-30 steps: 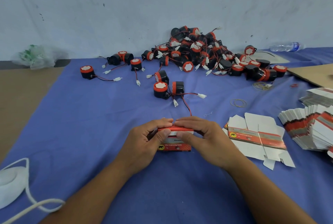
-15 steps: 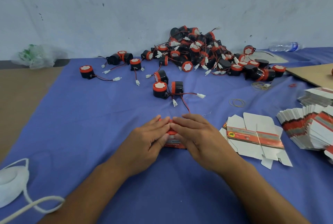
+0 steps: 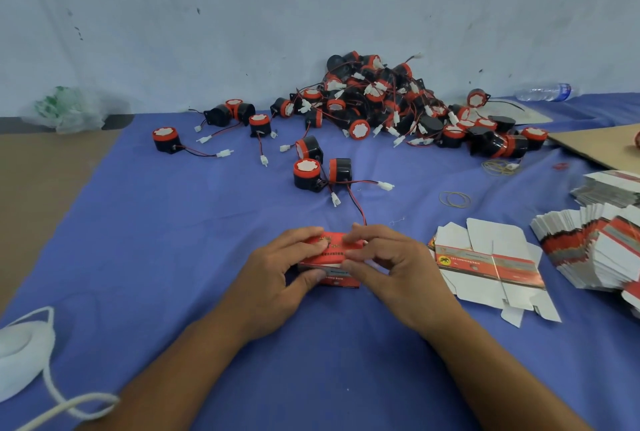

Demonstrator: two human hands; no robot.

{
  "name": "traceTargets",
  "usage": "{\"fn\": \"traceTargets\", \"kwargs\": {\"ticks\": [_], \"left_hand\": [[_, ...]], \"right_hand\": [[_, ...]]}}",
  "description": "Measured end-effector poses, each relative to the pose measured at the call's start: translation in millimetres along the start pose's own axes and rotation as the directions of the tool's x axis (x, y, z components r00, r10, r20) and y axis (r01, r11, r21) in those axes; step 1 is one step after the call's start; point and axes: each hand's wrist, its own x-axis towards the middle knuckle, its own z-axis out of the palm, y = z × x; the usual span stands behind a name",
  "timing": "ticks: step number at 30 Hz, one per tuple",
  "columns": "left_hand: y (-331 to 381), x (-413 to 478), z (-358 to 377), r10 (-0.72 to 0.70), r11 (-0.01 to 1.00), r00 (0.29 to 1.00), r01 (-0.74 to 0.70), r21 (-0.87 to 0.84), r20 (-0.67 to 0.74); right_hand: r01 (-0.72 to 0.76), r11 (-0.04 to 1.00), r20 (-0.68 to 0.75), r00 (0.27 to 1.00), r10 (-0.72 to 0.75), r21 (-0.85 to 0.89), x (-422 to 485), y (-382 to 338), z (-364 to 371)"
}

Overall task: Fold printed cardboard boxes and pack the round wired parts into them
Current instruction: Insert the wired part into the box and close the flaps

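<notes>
Near the front edge of the blue cloth, left hand and right hand both grip the red box, fingers on top; wired parts heaped at the far edge

Of the person only two arms show. The left grip and the right grip are bare hands, each with a broad back, plain knuckles and slim fingers. The left forearm and the right forearm are uncovered too, bare skin running from each wrist to the lower edge of the picture.
</notes>
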Motion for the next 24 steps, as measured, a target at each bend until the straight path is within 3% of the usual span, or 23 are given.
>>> {"fn": "traceTargets", "kwargs": {"ticks": [3,8,11,14,16,18,20,24], "left_hand": [[-0.4,-2.7,3.1,-0.003,0.997,0.994,-0.005,0.078,0.111],[-0.2,-1.4,4.8,-0.032,0.989,0.99,0.011,0.15,0.135],[1.7,1.0,5.4,-0.026,0.984,0.998,0.015,0.177,0.06],[5.3,3.3,2.2,-0.119,0.992,0.991,0.117,-0.041,-0.06],[9.6,4.1,-2.4,-0.236,0.936,0.971,0.218,-0.277,-0.035],[10.5,3.5,-4.9,-0.243,0.878,0.97,0.233,-0.418,0.03],[11.0,3.8,-5.7,-0.222,0.859,0.972,0.233,-0.457,0.079],[9.3,3.8,-4.2,-0.233,0.867,0.971,0.234,-0.439,0.058]], "right_hand": [[0.171,0.973,0.094,0.983,-0.157,-0.158,0.4,0.9,2.3],[0.137,0.965,0.284,0.956,-0.07,-0.223,-3.0,3.0,-8.1],[0.106,0.971,0.357,0.934,-0.023,-0.216,-6.7,2.9,-2.0],[-0.015,0.993,0.328,0.943,0.052,-0.116,-2.7,-2.2,3.5],[-0.127,0.991,0.267,0.957,0.114,0.03,-0.3,-4.2,4.4],[-0.216,0.959,0.226,0.959,0.172,0.185,1.0,-5.8,4.7],[-0.28,0.923,0.234,0.947,0.22,0.263,2.1,-6.1,4.0],[-0.303,0.929,0.242,0.937,0.25,0.212,1.0,-3.6,3.1]]}}
